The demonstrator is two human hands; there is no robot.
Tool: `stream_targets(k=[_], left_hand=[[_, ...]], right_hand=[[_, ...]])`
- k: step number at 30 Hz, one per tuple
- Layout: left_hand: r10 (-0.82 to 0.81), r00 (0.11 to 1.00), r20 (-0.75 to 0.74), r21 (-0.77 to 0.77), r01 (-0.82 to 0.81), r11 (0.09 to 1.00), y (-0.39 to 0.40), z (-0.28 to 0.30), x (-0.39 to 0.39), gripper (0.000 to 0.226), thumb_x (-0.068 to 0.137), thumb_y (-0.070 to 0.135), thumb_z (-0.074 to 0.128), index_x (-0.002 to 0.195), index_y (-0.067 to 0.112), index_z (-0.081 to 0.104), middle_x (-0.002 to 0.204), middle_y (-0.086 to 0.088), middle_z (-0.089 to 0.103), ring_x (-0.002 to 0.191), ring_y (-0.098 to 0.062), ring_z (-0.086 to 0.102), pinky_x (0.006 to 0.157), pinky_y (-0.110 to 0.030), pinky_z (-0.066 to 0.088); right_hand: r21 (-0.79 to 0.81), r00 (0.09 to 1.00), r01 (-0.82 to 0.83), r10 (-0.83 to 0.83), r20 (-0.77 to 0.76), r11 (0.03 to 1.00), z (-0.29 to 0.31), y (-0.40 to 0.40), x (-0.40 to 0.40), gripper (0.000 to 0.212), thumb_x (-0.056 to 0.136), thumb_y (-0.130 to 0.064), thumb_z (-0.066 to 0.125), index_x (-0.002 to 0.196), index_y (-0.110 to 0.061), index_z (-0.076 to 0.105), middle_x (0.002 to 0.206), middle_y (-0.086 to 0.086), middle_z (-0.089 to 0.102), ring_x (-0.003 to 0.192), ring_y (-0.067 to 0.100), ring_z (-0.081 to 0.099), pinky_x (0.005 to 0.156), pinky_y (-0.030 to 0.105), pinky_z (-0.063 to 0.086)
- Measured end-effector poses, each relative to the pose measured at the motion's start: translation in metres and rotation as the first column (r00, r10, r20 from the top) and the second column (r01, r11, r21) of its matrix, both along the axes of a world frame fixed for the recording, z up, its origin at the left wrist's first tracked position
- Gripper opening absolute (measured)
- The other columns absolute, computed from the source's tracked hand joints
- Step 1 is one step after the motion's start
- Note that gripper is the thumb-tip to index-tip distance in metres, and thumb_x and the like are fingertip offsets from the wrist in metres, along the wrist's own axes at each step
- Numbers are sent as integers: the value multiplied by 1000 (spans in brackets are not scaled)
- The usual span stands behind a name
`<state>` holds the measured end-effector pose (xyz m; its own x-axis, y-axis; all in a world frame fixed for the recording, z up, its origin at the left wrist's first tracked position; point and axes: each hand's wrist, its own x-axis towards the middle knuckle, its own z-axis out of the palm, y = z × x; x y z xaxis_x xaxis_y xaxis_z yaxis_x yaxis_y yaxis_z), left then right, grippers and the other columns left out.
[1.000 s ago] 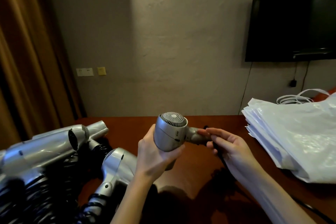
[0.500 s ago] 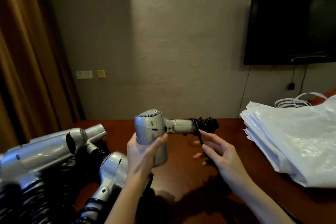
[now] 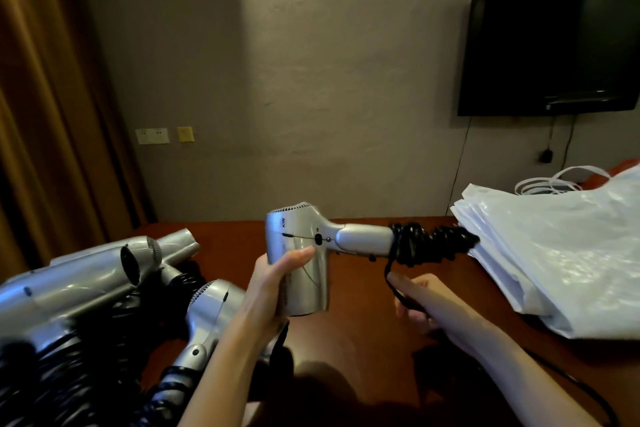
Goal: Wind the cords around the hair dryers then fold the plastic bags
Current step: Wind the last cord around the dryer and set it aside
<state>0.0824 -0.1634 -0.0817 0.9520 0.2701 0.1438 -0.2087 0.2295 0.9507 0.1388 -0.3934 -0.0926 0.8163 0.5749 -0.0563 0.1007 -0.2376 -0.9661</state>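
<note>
**Cord Went Round the Handle**

One stack of plastic bags (image 3: pixel 561 253) lay right. Three wound dryers (image 3: pixel 83 284) lay left. The hair dryer (image 3: pixel 304 253) was aloft, handle rightward, barrel gripped by the left hand (image 3: pixel 273 291). Below the handle, nearer, the right hand (image 3: pixel 422 302) pinched the cord (image 3: pixel 389 267).

The room is dim and brownish. Light shines off the plastic bags (image 3: pixel 568 253), and dark shadows lie on the table (image 3: pixel 349 350). Edges look bent and a bit blurry.

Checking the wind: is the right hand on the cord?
Touching. Head view shows the right hand pinching the black cord just below the hair dryer handle.
</note>
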Motion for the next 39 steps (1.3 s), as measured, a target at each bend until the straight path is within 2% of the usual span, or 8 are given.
stream_targets(k=[3, 6, 8, 10, 18, 26, 34, 39], left_hand=[[-141, 990, -29, 54, 143, 988, 2, 3, -6, 65, 44, 37, 77, 98, 2, 66, 74, -16, 66, 63, -29, 66, 50, -32, 53], [-211, 975, -73, 183, 221, 958, 3, 4, -9, 60, 45, 34, 78, 96, 4, 66, 74, -17, 68, 65, -31, 68, 52, -34, 54], [-208, 974, -90, 274, 225, 935, 2, 3, -8, 61, 46, 37, 78, 98, 7, 66, 78, -15, 70, 72, -32, 69, 58, -36, 56], [-189, 978, -92, 318, 208, 925, 0, 2, -7, 62, 47, 40, 78, 99, 10, 67, 81, -13, 70, 77, -33, 69, 62, -38, 57], [-157, 984, -85, 390, 178, 903, 2, 1, -7, 57, 46, 38, 80, 95, 11, 69, 83, -14, 71, 80, -37, 68, 75, -48, 54], [-162, 984, -79, 415, 180, 892, 9, 2, -9, 62, 44, 35, 78, 97, 5, 67, 81, -15, 70, 76, -34, 67, 74, -45, 53], [-125, 991, -48, 497, 133, 857, 13, 2, -8, 66, 43, 39, 79, 98, 4, 67, 84, -13, 71, 78, -27, 68, 72, -38, 54], [-85, 996, -38, 619, 90, 781, 6, -1, -3, 61, 43, 43, 81, 96, 17, 68, 86, -2, 74, 80, -19, 70, 69, -32, 55]], right_hand=[[-43, 993, -101, 98, -66, 994, -25, -12, 13, 16, 83, -33, 72, 83, -18, 66, 63, -10, 61, 52, -2, 51, 48, 18, 34], [-219, 956, -146, 81, -281, 965, -71, -24, 57, 76, 72, 39, 42, 107, -24, 68, 86, -3, 66, 85, 5, 65, 65, 26, 50], [-210, 970, -234, 213, -118, 949, -47, -25, 65, 48, 89, 16, 44, 83, -19, 76, 89, 7, 64, 88, 21, 62, 94, 41, 50], [-1, 984, -160, 159, -76, 987, -9, -32, 56, 11, 79, -28, 74, 78, -17, 77, 84, 8, 70, 79, 19, 67, 80, 35, 56], [-99, 958, -224, 238, 162, 970, -1, -43, 55, 50, 52, -71, 78, 80, -30, 77, 84, -2, 72, 81, 13, 66, 75, 22, 51], [-301, 913, 126, 9, 409, 945, 16, -34, 42, 32, 60, -50, 74, 42, -26, 62, 44, -10, 54, 45, -2, 48, 50, 14, 36], [-218, 939, 17, 60, 338, 976, 36, -41, 23, 13, 87, -28, 66, 80, -19, 74, 65, -10, 64, 58, -5, 53, 56, 11, 38], [-313, 774, 217, 33, 633, 925, 27, -13, 16, 12, 92, -24, 63, 81, -27, 68, 76, -15, 64, 65, -10, 57, 59, 8, 39]])
